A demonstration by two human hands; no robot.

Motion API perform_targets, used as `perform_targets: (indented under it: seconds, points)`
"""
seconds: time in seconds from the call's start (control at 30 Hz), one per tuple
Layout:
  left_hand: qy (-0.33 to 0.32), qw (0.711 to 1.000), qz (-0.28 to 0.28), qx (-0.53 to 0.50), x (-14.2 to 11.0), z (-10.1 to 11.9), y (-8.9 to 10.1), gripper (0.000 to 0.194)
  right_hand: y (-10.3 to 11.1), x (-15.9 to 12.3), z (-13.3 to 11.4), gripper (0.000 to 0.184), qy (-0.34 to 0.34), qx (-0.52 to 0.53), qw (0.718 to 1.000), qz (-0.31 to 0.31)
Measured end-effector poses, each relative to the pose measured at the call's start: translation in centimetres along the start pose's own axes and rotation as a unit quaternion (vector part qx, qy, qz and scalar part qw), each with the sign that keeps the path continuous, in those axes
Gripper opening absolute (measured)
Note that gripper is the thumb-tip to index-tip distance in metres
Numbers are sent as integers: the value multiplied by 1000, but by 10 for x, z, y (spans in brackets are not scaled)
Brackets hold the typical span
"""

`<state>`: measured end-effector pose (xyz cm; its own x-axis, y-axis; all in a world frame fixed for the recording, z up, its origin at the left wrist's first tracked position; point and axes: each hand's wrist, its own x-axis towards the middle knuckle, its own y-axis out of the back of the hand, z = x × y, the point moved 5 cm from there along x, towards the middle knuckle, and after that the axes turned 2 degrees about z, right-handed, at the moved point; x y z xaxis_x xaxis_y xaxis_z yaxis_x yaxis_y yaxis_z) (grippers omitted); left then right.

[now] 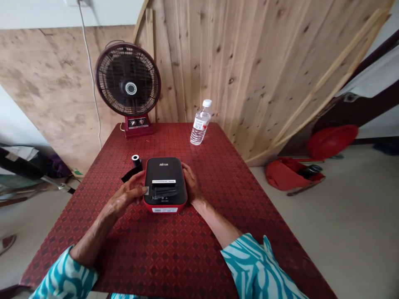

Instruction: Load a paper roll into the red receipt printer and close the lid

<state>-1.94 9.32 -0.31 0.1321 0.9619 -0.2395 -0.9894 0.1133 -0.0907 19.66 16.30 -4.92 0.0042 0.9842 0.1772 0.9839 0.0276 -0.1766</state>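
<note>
A small black-topped receipt printer [163, 169] with a red base lies flat on the table. Its top has a white label strip and a dark slot towards me. My left hand [127, 193] is at its left side, the thumb on a grey patch at the edge and the fingers curved along the side. My right hand [192, 185] is wrapped against the right side, with some fingertips hidden behind it. Just left of the printer, near my left fingertips, stands a dark paper roll [136, 162] with a white core, its loose black end trailing towards me.
The table [149, 253] has a red patterned cover. At its back stand a dark red fan [128, 81] and a clear water bottle [199, 124]. A wooden panel wall [218, 54] rises behind. A red bag [280, 174] lies on the floor at right.
</note>
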Motion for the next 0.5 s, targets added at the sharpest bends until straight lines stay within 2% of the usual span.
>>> perform_targets:
  seconds: [0.5]
  points:
    - [-5,999,-7,-39,2,-8,-3,75,0,-1,-2,35,-9,-6,1000,6]
